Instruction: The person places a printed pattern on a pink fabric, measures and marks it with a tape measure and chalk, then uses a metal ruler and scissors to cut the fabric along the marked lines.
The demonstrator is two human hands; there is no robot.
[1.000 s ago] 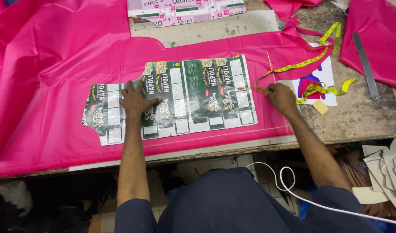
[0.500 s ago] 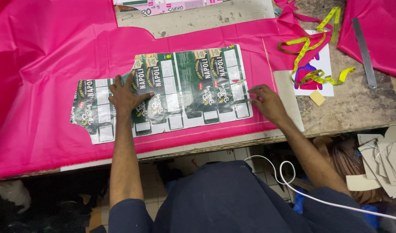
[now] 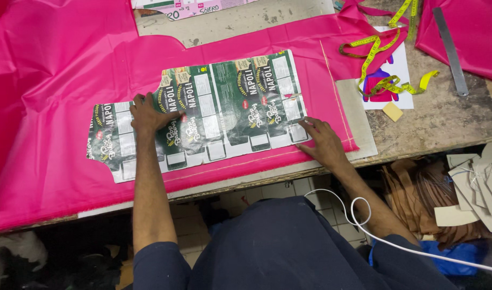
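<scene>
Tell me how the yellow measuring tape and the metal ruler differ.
The yellow measuring tape is soft and lies in loose curls, partly over a printed sheet and pink fabric; the metal ruler is rigid, straight and grey. The tape drapes across several things, while the ruler lies flat on the bare worktable beside pink cloth. Both sit at the table's right end, beyond the right hand.

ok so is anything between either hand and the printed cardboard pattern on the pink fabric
Nothing visible does. The left hand lies flat on the cardboard pattern, and the right hand rests at its lower right corner, partly on the pink fabric. The yellow tape measure lies off to the right, clear of both.
</scene>
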